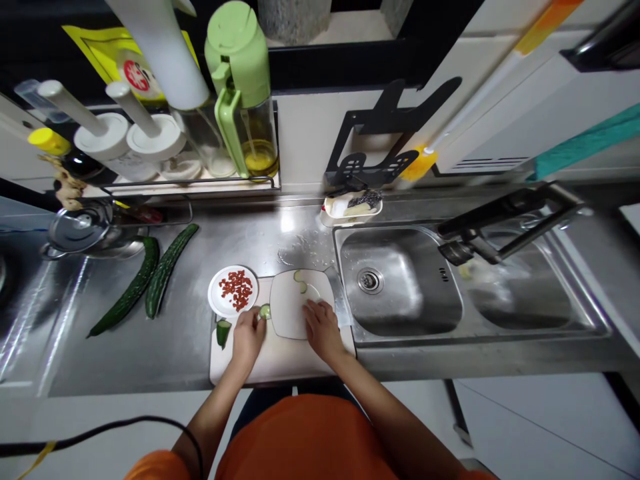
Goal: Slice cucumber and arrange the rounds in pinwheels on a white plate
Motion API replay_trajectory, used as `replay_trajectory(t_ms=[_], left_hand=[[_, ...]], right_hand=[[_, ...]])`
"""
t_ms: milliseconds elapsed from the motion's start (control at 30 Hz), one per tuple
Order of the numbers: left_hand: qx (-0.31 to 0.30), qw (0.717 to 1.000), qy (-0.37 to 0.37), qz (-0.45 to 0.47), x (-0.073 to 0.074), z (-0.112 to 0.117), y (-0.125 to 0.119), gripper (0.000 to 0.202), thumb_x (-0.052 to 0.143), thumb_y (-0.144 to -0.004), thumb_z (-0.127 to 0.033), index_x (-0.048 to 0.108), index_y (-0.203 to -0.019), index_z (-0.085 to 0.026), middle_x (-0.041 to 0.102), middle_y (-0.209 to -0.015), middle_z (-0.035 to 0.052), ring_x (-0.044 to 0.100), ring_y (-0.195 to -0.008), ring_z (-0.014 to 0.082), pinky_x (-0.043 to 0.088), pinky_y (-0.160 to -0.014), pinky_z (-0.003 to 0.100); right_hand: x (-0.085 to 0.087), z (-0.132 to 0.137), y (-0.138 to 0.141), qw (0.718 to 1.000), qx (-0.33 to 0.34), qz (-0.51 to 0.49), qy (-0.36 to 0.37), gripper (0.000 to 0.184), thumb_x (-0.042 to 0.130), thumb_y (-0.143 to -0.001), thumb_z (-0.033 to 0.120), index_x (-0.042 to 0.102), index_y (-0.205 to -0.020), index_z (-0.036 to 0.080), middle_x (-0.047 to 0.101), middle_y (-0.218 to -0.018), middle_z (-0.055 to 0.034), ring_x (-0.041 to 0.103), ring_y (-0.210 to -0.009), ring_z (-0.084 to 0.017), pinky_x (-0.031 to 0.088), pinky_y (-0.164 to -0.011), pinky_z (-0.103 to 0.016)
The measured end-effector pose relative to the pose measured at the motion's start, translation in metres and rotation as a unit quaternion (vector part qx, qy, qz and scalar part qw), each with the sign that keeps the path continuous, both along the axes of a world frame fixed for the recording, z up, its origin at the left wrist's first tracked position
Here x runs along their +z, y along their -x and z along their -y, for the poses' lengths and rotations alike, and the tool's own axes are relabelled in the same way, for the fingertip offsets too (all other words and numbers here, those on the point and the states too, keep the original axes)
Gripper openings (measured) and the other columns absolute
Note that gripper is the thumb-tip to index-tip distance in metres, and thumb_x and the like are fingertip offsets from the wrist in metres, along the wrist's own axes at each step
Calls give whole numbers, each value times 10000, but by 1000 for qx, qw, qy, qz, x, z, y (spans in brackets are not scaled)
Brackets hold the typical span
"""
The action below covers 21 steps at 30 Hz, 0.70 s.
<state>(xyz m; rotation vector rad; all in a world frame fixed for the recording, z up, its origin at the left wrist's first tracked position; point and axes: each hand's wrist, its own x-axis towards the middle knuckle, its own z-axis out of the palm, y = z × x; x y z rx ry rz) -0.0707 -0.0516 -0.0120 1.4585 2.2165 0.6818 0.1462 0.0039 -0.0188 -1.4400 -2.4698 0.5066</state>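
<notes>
Two hands are seen over a pale cutting board that is laid on the steel bench, just left of the sink. A thin cucumber slice is pinched at the tips of the left hand's fingers, which are closed on it. The slice sticks out beyond the fingertips toward the upper right, right at the left rim of a white square plate; whether it touches that rim cannot be told.

The right hand is laid on the plate's near right edge, its fingers stretched flat and closed on nothing. By this the plate is probably steadied against sliding on the board. A couple of slices are set on the far part of the plate, well apart from both hands. The plate is placed on the board itself, likely so that cut pieces need only be carried a short way.

A dark green cucumber stub is set on the board just left of the left hand, within easy reach. A small round plate of red pieces is placed at the board's far left corner. Two whole cucumbers are laid on the bench further left, well apart from the hands.
</notes>
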Motion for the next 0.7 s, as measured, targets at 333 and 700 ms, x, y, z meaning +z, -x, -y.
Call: replay_trajectory(t_ms=[333,700], left_hand=[[12,998,45,-39,3,0,-5,265,486,-841,-281,614,-1056,-193,663,-939,83,611,-833,201,446,-747,301],[53,993,103,-1,8,-10,-8,91,553,-765,-263,576,-815,-190,585,-685,7,533,-629,151,373,-631,264]], right_hand=[[-1,14,0,1000,-2,3,-3,364,466,-864,133,608,-1195,188,557,-1269,-106,380,-1177,-283,403,-915,-447],[3,20,-1,1000,-2,2,-1,335,466,-865,138,625,-1156,190,564,-1253,-107,388,-1173,-276,415,-904,-441]])
